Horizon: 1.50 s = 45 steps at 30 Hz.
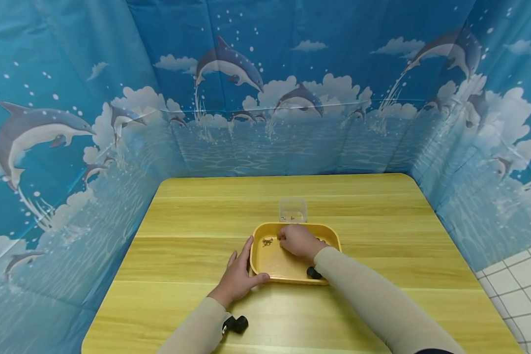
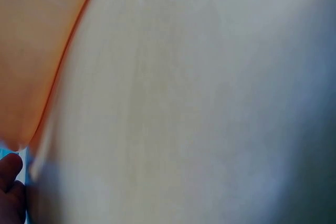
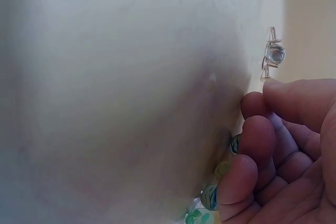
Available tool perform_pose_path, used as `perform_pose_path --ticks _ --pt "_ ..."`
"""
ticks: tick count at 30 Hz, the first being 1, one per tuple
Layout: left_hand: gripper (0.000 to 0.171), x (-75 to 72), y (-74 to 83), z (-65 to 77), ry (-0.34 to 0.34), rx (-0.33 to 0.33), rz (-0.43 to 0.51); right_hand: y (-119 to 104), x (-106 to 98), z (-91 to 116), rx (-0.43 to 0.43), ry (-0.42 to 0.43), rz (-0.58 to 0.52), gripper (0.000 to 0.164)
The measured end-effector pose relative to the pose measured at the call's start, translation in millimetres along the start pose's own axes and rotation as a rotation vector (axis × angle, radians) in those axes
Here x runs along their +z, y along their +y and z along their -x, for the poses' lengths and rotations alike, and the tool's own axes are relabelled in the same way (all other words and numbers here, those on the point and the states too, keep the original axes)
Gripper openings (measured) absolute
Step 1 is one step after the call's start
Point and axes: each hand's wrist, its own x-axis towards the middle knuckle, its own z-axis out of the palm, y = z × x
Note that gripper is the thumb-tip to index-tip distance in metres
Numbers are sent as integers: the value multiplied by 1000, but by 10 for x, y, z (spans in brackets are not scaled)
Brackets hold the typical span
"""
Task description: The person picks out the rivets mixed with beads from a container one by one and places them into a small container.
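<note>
My left hand rests against the left end of a yellow tray, fingers fairly straight along its side and thumb at the front rim. Inside the tray, my right hand reaches down near the back wall with its fingers curled. Thumb and forefinger tips meet in the right wrist view; whether anything sits between them is hidden. Just beyond the thumb tip shows a clear bead with thin metal pieces at its ends. A small gold-coloured pile lies left of that hand. Glass marbles lie beneath its fingers.
Behind the tray stands a small clear plastic box with a few tiny pieces in it. Both stand on a wood-grain table. A dolphin-print curtain hangs around the table's back and sides.
</note>
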Motion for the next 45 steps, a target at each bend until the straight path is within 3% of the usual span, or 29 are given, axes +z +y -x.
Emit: perform_pose_path --ticks 16,29,45 --pt "116 6 31 15 12 -20 -1 -20 -4 14 48 -24 -44 17" --pt "115 19 21 28 14 -30 11 23 58 2 -18 -19 7 7" --pt "115 7 47 47 3 -22 16 71 121 -24 9 -32 26 6"
